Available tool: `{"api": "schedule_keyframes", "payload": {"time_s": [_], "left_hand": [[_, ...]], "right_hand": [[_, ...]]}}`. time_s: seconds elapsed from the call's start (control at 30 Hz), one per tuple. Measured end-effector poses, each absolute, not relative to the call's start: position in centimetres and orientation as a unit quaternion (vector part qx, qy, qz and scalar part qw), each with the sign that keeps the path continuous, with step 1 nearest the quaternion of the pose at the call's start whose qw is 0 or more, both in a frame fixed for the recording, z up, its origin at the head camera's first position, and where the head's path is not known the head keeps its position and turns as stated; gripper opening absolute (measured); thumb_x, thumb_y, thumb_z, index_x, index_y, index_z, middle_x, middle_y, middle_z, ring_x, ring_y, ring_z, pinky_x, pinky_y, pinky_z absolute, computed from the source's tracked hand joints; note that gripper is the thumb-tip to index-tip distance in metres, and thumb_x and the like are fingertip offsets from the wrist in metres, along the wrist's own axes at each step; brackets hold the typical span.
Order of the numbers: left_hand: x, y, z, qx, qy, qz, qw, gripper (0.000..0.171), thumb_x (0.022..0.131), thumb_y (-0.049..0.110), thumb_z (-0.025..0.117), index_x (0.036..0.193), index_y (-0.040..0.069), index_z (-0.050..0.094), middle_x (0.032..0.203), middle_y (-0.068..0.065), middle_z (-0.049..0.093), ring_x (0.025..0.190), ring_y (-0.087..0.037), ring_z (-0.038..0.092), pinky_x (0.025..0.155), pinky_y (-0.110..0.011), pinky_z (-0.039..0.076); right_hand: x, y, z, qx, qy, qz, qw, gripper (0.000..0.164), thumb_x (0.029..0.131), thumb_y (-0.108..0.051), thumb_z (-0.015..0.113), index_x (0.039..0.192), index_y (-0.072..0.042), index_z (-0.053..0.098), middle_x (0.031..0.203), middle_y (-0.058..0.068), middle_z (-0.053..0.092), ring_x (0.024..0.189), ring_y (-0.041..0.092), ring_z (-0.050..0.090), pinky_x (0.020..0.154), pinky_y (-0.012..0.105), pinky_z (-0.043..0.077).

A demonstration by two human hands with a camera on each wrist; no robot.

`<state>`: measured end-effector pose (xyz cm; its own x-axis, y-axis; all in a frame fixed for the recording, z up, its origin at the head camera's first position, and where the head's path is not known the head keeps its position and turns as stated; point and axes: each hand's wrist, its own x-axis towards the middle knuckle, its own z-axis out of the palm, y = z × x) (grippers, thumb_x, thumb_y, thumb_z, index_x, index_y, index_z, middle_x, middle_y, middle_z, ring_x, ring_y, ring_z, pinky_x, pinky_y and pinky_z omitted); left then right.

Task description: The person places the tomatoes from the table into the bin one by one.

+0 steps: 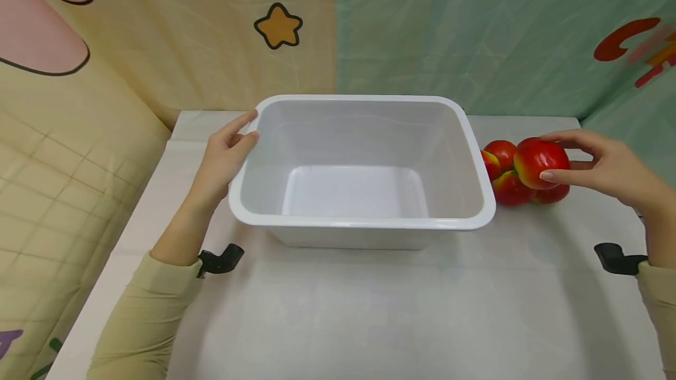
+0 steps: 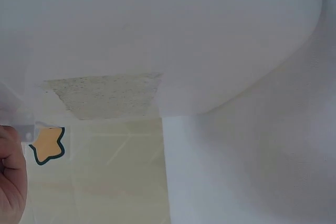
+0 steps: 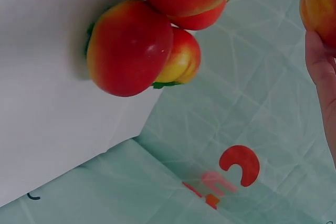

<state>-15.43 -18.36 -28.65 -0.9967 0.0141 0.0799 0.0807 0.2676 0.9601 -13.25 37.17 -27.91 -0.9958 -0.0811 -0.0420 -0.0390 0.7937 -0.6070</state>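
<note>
A white plastic basin stands on the table, with bare walls and floor inside. My left hand grips its left rim, thumb on the inner side; in the left wrist view only part of that hand shows at the edge. To the right of the basin, my right hand holds a red and yellow tomato between thumb and fingers, above several others. The right wrist view shows the held tomato apart from the pile, where a large red tomato lies, green leaves at its stem.
The white-covered table stretches in front of the basin. Behind it hangs a cloth backdrop, yellowish on the left and green on the right, with a printed star. Black wrist mounts stick out from both wrists.
</note>
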Motion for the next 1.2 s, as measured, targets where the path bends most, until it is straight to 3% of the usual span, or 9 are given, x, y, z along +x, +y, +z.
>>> {"api": "schedule_keyframes", "payload": {"time_s": [0.33,0.57,0.8,0.93,1.2], "left_hand": [[-15.6,-18.1,-29.0,-0.026,-0.77,-0.637,0.03,0.048,0.094,0.017,0.052,0.141,0.011,0.042,0.084,-0.005,0.063,0.071,-0.013,0.064,0.057,-0.025,0.055],[-15.5,-18.3,-28.9,-0.016,-0.777,-0.628,0.03,0.048,0.094,0.019,0.052,0.141,0.013,0.043,0.084,-0.005,0.064,0.071,-0.013,0.064,0.057,-0.025,0.055],[-15.4,-18.2,-28.6,-0.02,-0.792,-0.609,0.026,0.047,0.095,0.022,0.051,0.141,0.016,0.043,0.093,-0.016,0.063,0.071,-0.013,0.065,0.058,-0.026,0.055],[-15.3,-18.2,-28.4,-0.019,-0.801,-0.598,0.026,0.047,0.095,0.023,0.05,0.141,0.016,0.043,0.097,-0.022,0.062,0.07,-0.013,0.064,0.058,-0.026,0.055],[-15.3,-18.4,-28.3,-0.024,-0.808,-0.588,0.032,0.046,0.095,0.022,0.051,0.14,0.015,0.044,0.093,-0.02,0.064,0.069,-0.014,0.064,0.057,-0.026,0.055]], "right_hand": [[-14.9,35.1,-26.0,-0.06,0.941,-0.331,0.046,0.065,0.082,-0.018,0.072,0.139,-0.019,0.042,0.126,0.004,0.039,0.088,-0.004,0.048,0.059,0.013,0.048],[-16.4,33.3,-24.5,-0.089,0.935,-0.341,0.038,0.063,0.081,-0.016,0.073,0.138,-0.019,0.045,0.123,-0.003,0.044,0.094,0.0,0.047,0.062,0.01,0.048],[-17.6,32.1,-22.4,-0.099,0.929,-0.355,0.017,0.064,0.08,-0.014,0.074,0.137,-0.023,0.047,0.121,-0.007,0.045,0.099,0.003,0.044,0.062,0.008,0.046],[-18.2,31.1,-21.4,-0.118,0.923,-0.366,0.018,0.063,0.08,-0.011,0.073,0.136,-0.022,0.048,0.119,-0.006,0.046,0.098,0.003,0.047,0.063,0.008,0.047],[-19.6,28.5,-19.8,-0.165,0.915,-0.366,0.028,0.063,0.077,-0.008,0.075,0.134,-0.02,0.05,0.122,-0.002,0.047,0.101,0.009,0.046,0.064,0.009,0.049]]}}
